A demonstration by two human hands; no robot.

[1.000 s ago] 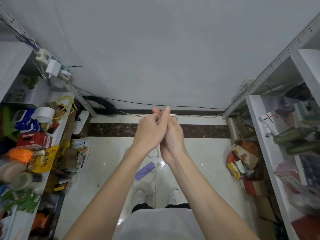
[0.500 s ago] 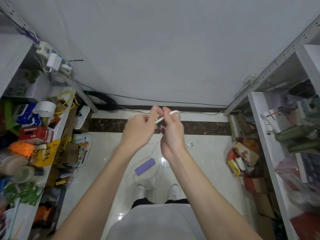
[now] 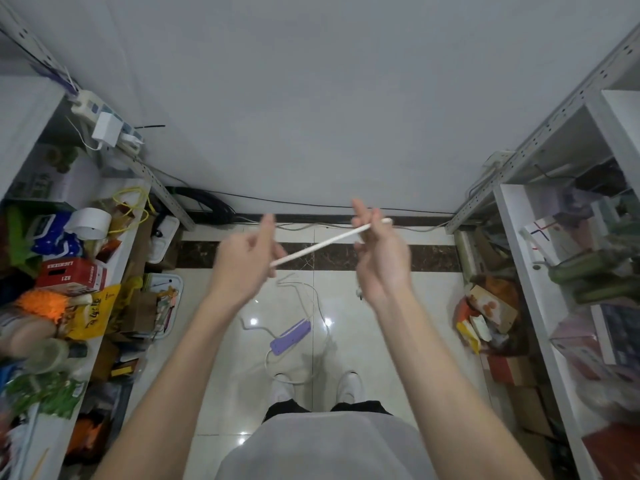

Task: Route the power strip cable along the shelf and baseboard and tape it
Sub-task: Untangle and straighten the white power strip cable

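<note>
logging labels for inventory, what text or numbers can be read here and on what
"821", seen upside down: red box on the left shelf.
Red box's white banner line: too blurred to read.
Yellow bag: dark characters, too blurred.
Blue packet and right-shelf packages: unreadable.

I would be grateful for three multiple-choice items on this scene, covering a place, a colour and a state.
1. Where does the power strip lie?
A. on the left shelf
B. on the floor tiles
C. in the right hand

2. What colour is it?
A. purple
B. red
C. black

3. How is the white cable between the hands?
A. coiled
B. knotted
C. pulled straight

Key: B, the power strip lies by the shoes; A, its body is purple; C, the cable runs taut from left hand to right hand.
</note>
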